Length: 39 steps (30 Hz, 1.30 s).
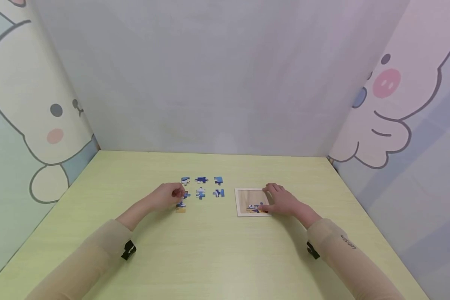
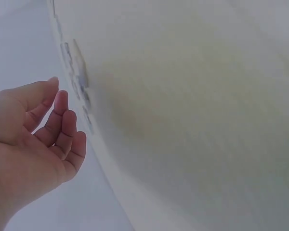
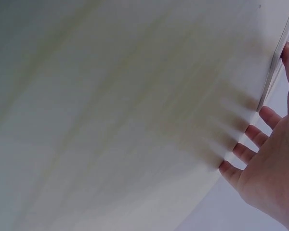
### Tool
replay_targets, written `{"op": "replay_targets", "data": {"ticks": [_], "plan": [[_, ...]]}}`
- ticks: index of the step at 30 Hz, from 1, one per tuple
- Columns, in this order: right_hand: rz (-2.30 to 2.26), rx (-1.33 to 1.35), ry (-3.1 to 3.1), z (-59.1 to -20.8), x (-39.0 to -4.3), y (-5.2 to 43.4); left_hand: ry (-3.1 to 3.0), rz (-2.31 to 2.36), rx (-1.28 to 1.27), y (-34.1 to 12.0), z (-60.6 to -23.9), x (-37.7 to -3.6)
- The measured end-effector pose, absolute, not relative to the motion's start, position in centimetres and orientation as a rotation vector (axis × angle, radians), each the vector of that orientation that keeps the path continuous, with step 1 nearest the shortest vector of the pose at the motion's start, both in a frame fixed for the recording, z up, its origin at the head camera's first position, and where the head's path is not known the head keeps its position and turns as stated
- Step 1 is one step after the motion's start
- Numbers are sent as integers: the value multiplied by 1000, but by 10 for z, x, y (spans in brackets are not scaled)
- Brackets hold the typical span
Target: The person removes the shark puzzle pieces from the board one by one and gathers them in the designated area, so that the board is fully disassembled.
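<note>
Left arm: beige sleeve, forearm angled forward and inward. Left hand: palm down in the head view, fingers loosely bent and close together, nothing visibly held in the wrist view. Right arm: beige sleeve, forearm angled forward and inward. Right hand: laid flat, fingers spread and nearly straight, thumb extended.
</note>
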State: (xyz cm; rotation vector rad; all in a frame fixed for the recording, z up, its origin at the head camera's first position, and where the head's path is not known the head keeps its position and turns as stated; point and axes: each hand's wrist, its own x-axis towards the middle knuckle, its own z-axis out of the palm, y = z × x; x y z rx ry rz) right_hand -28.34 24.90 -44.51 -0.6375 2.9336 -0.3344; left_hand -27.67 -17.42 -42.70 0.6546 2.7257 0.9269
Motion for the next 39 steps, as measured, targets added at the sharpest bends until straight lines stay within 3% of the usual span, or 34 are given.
{"op": "replay_targets", "data": {"ticks": [17, 31, 39], "plan": [[-280, -672, 2879, -442, -286, 250, 2699, 955, 857, -98, -387, -280], [-391, -686, 2779, -433, -290, 259, 2615, 1029, 1029, -32, -404, -280], [-385, -685, 2774, -434, -291, 262, 2619, 843, 969, -3, -417, -285]]}}
